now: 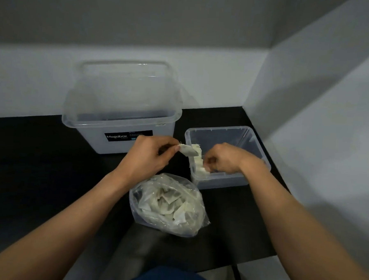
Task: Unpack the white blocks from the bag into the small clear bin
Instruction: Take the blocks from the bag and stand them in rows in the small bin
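Note:
A clear plastic bag (187,225) holding several white blocks (167,201) lies on the black table, near the front. The small clear bin (233,129) stands behind it to the right, with a row of white blocks (196,159) standing along its left wall. My left hand (148,157) pinches one white block (188,151) just over the bin's left rim. Inside the bin, my right hand (225,158) has its fingers curled on a white block (205,170) in the row.
A large clear bin (120,119) with a "Megabox" label stands at the back left, its lid leaning upright against the wall. White walls close the back and right sides. The black table's front edge (226,266) lies near my lap.

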The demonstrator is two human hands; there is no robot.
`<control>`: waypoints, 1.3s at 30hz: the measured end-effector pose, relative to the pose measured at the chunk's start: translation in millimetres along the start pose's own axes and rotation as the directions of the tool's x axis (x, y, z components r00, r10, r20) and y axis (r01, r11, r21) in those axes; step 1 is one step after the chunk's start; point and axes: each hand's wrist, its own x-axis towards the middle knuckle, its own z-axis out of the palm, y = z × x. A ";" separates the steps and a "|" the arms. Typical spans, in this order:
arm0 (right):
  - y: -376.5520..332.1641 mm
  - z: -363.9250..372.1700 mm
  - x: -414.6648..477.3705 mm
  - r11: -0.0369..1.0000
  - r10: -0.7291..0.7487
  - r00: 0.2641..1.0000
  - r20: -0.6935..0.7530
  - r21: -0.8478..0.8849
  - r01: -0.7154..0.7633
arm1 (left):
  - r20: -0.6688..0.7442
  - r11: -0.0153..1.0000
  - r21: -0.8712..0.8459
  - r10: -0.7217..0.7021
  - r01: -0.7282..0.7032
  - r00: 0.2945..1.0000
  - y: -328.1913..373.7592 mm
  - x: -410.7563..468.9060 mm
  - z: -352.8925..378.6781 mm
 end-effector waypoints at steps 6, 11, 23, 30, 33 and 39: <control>10.2 22.3 37.3 0.999 0.040 0.997 0.067 0.013 -0.041 | 0.008 0.998 0.001 -0.068 0.068 0.998 5.5 7.6 12.7; 14.7 35.1 50.9 0.999 0.046 0.999 0.006 -0.017 -0.046 | 0.001 0.993 -0.006 -0.118 0.118 0.993 0.3 11.7 14.6; 21.4 -14.0 -4.9 0.940 -0.097 0.952 -0.290 0.289 0.184 | 0.109 0.978 0.206 -0.064 0.040 0.992 10.8 34.7 27.7; 10.4 -16.2 -26.4 0.920 -0.134 0.929 -0.344 0.306 0.246 | 0.180 0.973 0.229 0.000 -0.041 0.984 18.7 48.2 37.5; 15.8 -13.8 -23.7 0.912 -0.062 0.924 -0.377 0.354 0.205 | 0.152 0.980 0.197 -0.044 0.013 0.987 15.9 47.4 40.9; 45.7 2.4 6.5 0.908 0.180 0.910 -0.374 0.418 -0.008 | 0.335 0.929 0.357 -0.223 0.096 0.916 13.2 34.4 51.1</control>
